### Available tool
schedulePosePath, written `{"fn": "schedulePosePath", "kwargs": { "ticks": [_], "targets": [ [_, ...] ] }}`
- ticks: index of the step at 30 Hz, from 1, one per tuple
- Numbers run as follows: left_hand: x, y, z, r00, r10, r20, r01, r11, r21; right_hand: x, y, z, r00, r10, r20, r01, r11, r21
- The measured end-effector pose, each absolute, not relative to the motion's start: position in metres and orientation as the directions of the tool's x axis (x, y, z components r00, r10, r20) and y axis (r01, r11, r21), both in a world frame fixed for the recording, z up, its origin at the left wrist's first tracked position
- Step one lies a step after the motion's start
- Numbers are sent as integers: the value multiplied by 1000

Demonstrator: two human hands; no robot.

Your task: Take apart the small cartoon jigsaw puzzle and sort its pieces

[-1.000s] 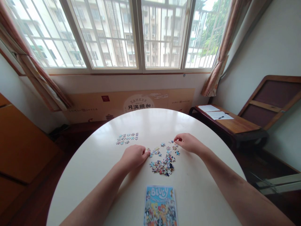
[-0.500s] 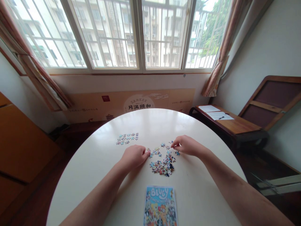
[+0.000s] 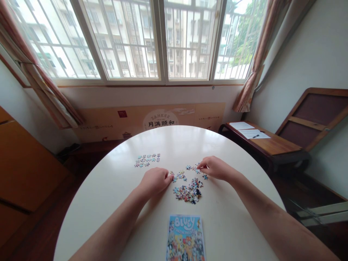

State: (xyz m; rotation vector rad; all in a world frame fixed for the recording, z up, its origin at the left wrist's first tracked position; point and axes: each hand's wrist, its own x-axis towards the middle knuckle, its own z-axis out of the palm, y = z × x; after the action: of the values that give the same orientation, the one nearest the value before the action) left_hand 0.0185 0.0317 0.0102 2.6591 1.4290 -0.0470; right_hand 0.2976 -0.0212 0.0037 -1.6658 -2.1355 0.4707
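Note:
My left hand (image 3: 157,179) rests on the white round table (image 3: 100,210) with its fingers curled closed. Its fingertips touch the left edge of a loose cluster of jigsaw puzzle pieces (image 3: 181,175); whatever they may hold is hidden. Across from it, my right hand (image 3: 214,167) pinches at a puzzle piece (image 3: 198,169) beside a few others lying flat. Nearer to me is a mixed pile of puzzle pieces (image 3: 187,193), some overlapping. One blue piece (image 3: 205,177) lies alone below my right hand. Farther left, several pieces (image 3: 147,159) are set out in loose rows.
A colourful picture sheet (image 3: 185,237) marked "BLUEY" lies at the table's near side. To the right stands a wooden chair (image 3: 288,141) with papers (image 3: 254,134) and a pen on its seat. A barred window (image 3: 163,40) and curtains are beyond the table.
My right hand has shifted very slightly left, its fingertips now over the small group of pieces. My left hand stays in place.

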Motion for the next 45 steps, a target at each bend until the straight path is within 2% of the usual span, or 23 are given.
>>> {"fn": "schedulePosePath", "kwargs": {
  "ticks": [3, 7, 13, 22, 30, 33, 37, 45],
  "targets": [
    [18, 32, 9, 555, 827, -85, 831, -549, 90, 296, -24, 6, -242, 964, 109, 821, 263, -506],
    [19, 33, 8, 550, 832, -75, 834, -543, 92, 293, -27, 8, -358, 930, 78, 755, 338, -562],
    [19, 32, 10, 559, 826, -77, 829, -553, 88, 288, -26, 4, -448, 894, -11, 742, 364, -563],
    [18, 32, 8, 560, 826, -64, 827, -554, 91, 282, -26, 3, -428, 904, 12, 758, 366, -540],
    [19, 30, 10, 558, 827, -64, 829, -552, 90, 281, -26, 3, -335, 936, 103, 793, 339, -505],
    [19, 30, 10, 558, 827, -71, 829, -552, 87, 281, -26, 1, -373, 919, 130, 754, 382, -534],
    [19, 31, 11, 557, 826, -82, 830, -551, 87, 281, -24, -3, -432, 898, 88, 715, 400, -574],
    [20, 32, 9, 558, 826, -85, 830, -552, 87, 285, -22, -3, -267, 957, 115, 827, 288, -483]
  ]
}}
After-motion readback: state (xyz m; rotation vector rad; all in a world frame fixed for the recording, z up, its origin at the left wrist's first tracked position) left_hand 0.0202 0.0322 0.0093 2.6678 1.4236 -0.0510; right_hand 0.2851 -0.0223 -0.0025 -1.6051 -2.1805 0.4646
